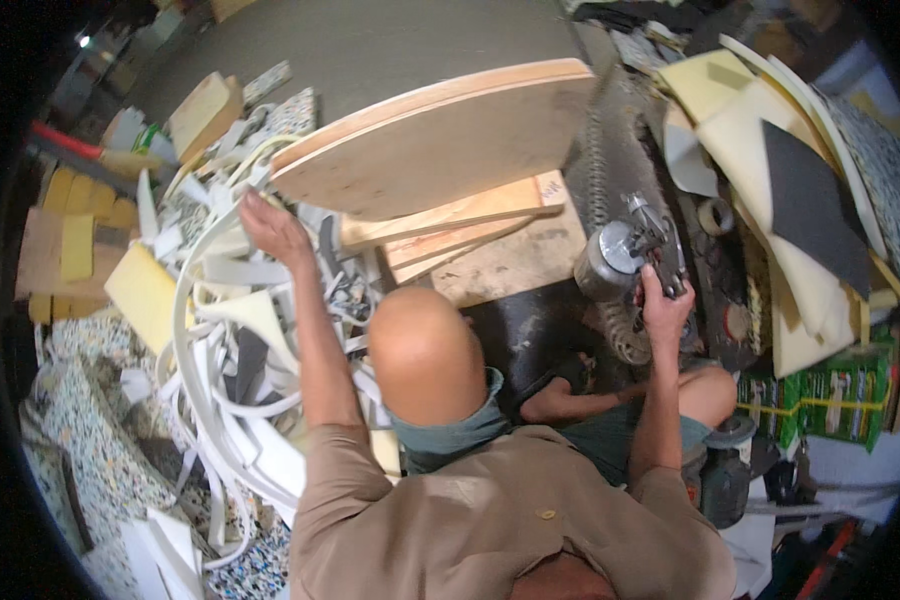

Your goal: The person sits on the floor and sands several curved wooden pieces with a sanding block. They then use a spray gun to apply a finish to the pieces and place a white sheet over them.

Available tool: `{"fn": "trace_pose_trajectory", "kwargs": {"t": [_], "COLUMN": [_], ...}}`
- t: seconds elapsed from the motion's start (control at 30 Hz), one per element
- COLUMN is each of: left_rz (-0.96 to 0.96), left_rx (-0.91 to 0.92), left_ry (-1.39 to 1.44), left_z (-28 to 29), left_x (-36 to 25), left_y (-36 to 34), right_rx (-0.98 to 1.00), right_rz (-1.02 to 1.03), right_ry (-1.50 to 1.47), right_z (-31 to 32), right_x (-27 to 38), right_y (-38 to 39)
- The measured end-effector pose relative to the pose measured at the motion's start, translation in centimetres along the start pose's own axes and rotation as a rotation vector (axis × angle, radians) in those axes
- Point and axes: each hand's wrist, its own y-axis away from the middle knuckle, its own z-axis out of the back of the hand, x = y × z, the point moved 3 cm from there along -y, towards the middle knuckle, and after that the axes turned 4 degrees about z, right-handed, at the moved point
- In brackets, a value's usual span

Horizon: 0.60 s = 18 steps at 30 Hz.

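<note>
My left hand (277, 232) is closed on the upper end of a long white foam strip (182, 310), which curves down over the scrap pile at my left. In my right hand (663, 310) is a spray gun (654, 238), gripped by its handle. A round metal cup (610, 255) hangs from the gun on its left side. Ahead of my knee, a thick curved wooden board (435, 150) stands tilted on its edge. Beneath it, flat wooden boards (460, 215) lie stacked at slightly different angles.
Cut foam scraps (260, 350) heap up on the left, beside speckled foam blocks (100, 400). A coiled hose (596, 165) runs behind the gun. Leaning foam sheets (770, 170), a tape roll (715, 216) and green packets (840, 395) stand at the right.
</note>
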Motion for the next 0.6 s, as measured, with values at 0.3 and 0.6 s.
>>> {"fn": "trace_pose_trajectory", "kwargs": {"t": [0.3,0.6], "left_rz": [0.948,0.837], "left_rx": [0.356,0.235], "left_ry": [0.935,1.045], "left_z": [-8.3,-12.0], "left_x": [10.2,7.9], "left_y": [9.6,6.4], "right_rx": [0.509,0.769], "right_rz": [0.066,0.203], "right_ry": [-0.088,-0.36], "right_z": [-12.0,-24.4], "right_x": [6.5,11.7], "right_y": [2.0,2.6]}}
